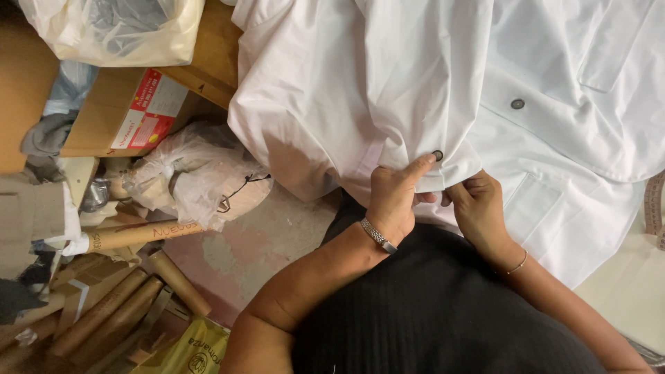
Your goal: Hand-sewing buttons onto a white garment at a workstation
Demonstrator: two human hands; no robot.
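One white cloth coat (415,76), two dark round buttons, near button (438,155) and far button (517,104), left hand (392,196) and right hand (478,204) both pinching coat's near edge

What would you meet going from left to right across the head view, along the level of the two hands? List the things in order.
Clear plastic bag bundle → bare floor → left hand → small dark button → right hand → white coat → measuring tape.

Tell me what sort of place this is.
Probably a sewing or garment workshop: both hands work a button on a white coat, a measuring tape lies nearby, and cardboard tubes clutter the floor.
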